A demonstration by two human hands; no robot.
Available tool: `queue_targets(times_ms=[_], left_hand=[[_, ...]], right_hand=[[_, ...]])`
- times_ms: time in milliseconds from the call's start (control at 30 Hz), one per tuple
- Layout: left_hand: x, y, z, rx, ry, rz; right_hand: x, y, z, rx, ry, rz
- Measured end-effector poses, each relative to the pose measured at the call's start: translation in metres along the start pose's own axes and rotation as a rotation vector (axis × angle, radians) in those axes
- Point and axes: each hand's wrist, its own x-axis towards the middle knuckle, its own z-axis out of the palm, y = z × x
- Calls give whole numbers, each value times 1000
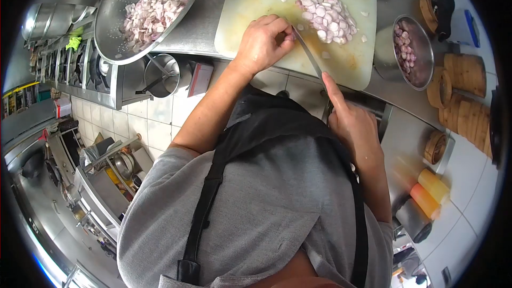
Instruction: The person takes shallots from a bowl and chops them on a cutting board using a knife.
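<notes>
My right hand (349,122) is closed round the handle of a knife (310,54), its index finger stretched along the spine. The blade points up and left across the cutting board (250,0), its tip beside my left fingertips. My left hand (266,42) is curled at the board's near edge, pinching what looks like a small shallot (292,36), mostly hidden by the fingers. Just beyond the blade lies a pile of sliced shallots (328,17), with a few loose slices scattered around it.
A large steel colander (109,32) with many sliced shallots stands left of the board. On the right, a steel bowl (426,56) contains whole peeled shallots. Bamboo steamers (465,74) and squeeze bottles (425,200) are farther right. A steel pot (162,74) stands below the colander.
</notes>
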Motion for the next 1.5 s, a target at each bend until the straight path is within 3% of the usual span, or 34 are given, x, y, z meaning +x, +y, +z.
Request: queue_targets(times_ms=[467, 567, 633, 667, 767, 900, 1000, 1133, 1500], left_hand=[[-1, 1, 1, 4, 4, -30], [1, -2, 3, 54, 16, 79], [0, -1, 2, 14, -12, -16], [0, 1, 1, -30, -43, -112], [-2, 4, -1, -62, -18, -148], [0, 4, -5, -134, 18, -88], [-2, 3, -7, -97, -86, -60], [-8, 6, -6, -138, -100, -138], [-4, 4, -6, -74, -77, -55]], right_hand=[[9, 2, -8, 86, -96, 55], [5, 11, -13, 117, -49, 114], [2, 14, -14, 128, 25, 147], [1, 15, -14, 128, 27, 145], [-3, 15, -15, 143, 48, 142], [-8, 10, -13, 160, -4, 141], [-8, 5, -7, 195, -46, 140], [-1, 0, -5, 194, -115, 137], [-12, 0, -1, 19, 18, 18]])
